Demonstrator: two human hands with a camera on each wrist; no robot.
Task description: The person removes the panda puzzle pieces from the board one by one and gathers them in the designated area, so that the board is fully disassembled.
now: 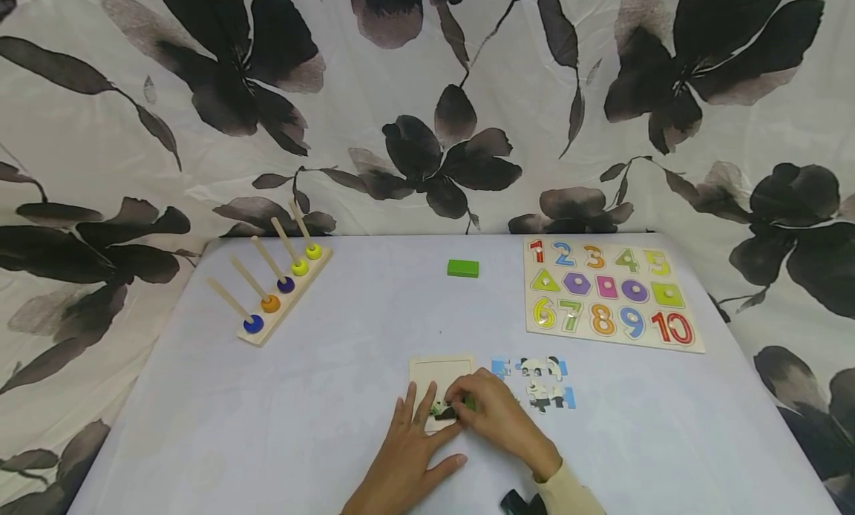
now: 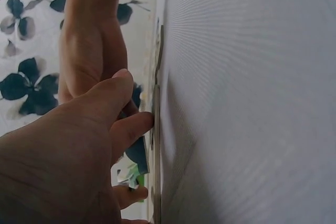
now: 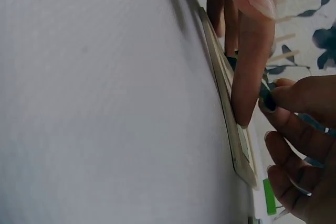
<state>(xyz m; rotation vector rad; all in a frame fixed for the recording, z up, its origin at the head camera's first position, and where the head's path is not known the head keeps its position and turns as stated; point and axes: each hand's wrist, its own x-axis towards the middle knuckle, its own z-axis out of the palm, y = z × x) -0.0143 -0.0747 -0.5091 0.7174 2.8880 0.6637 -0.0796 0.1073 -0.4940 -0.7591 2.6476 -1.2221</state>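
Note:
A wooden puzzle tray (image 1: 441,365) lies flat in front of me, with a few panda-patterned pieces at its near end. My left hand (image 1: 422,456) rests across its near left part, fingers spread and one fingertip pressing inside the frame in the right wrist view. Between thumb and index finger, my right hand (image 1: 497,411) pinches a small dark puzzle piece (image 3: 268,98) low over the tray. The fingers partly hide that piece in the head view. Loose panda puzzle pieces (image 1: 549,398) lie just right of the tray.
A green block (image 1: 463,268) lies behind the tray. At the back left stands a peg board (image 1: 314,270) with colored beads. A number-and-shape board (image 1: 611,292) lies at the back right. A black object (image 1: 521,503) sits at the near edge by the right sleeve.

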